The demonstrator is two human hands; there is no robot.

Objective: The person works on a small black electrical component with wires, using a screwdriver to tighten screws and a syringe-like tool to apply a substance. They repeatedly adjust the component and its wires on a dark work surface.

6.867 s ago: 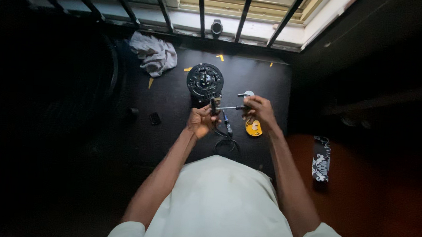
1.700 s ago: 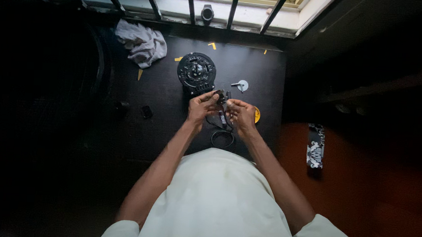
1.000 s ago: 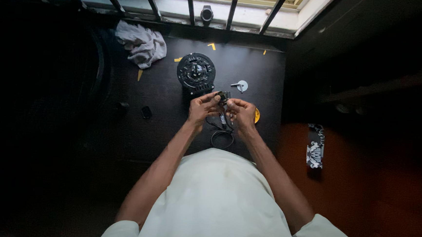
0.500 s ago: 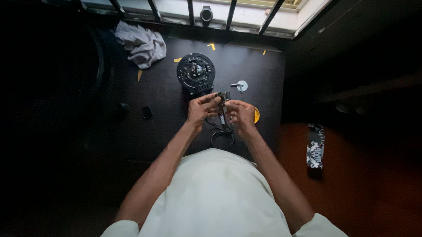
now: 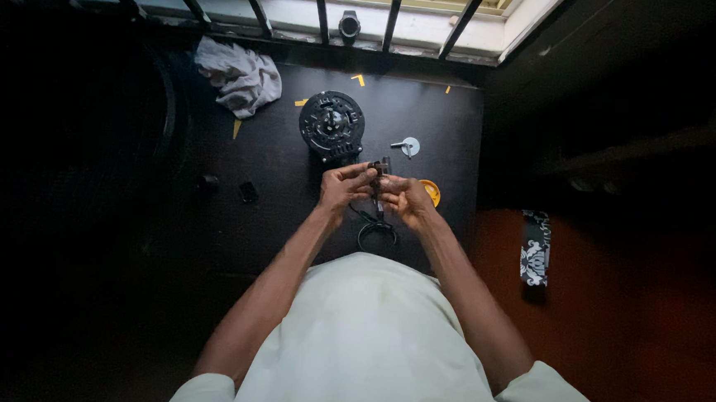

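My left hand (image 5: 344, 187) and my right hand (image 5: 405, 199) meet over a black tabletop (image 5: 276, 179), both pinched on a small dark part (image 5: 378, 172) held between the fingertips. A thin black cable loop (image 5: 375, 229) hangs below the hands. Just beyond them stands a round black disc-shaped device (image 5: 331, 126). A small silver disc with a stem (image 5: 408, 146) lies to its right. An orange round piece (image 5: 431, 191) peeks out beside my right hand.
A crumpled grey cloth (image 5: 240, 76) lies at the far left of the table. Two small dark bits (image 5: 248, 191) sit at the left. Window bars (image 5: 394, 13) and a small round object (image 5: 350, 25) are on the sill beyond. A patterned strip (image 5: 535, 247) lies on the red floor, right.
Seven seconds ago my hands were apart, holding a thin tool across; now they are close together on the small part. Over the last second they barely moved.
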